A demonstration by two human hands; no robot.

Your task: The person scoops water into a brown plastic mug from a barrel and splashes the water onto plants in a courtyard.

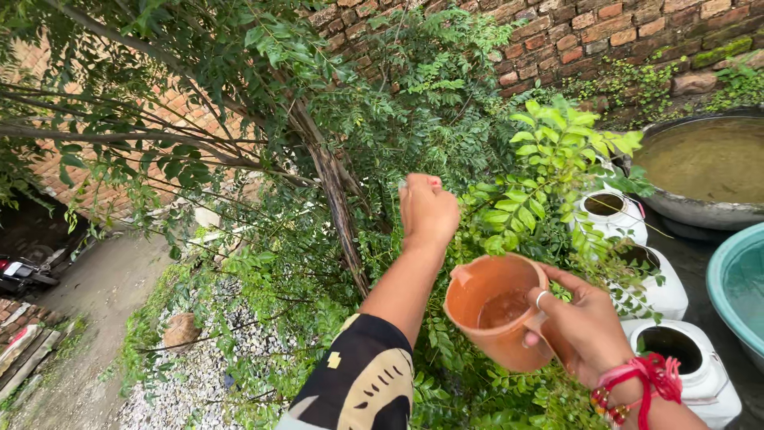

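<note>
My right hand (581, 326) grips an orange plastic jug (497, 310) by its handle, tilted, with a little water in it. A ring and red thread bangles show on that hand and wrist. My left hand (428, 211) is raised in a closed fist over a leafy green shrub (549, 159), something small and pale pinched at its fingertips; I cannot tell what it is. The left sleeve (362, 382) is black with cream patches. A thin twisted trunk (338, 199) rises just left of the left hand.
A brick wall (573, 32) stands behind. At right are a large metal basin of murky water (704, 163), a teal tub (736, 287) and three white open jars (613, 211). Gravel and a stone (181, 330) lie lower left by a paved path.
</note>
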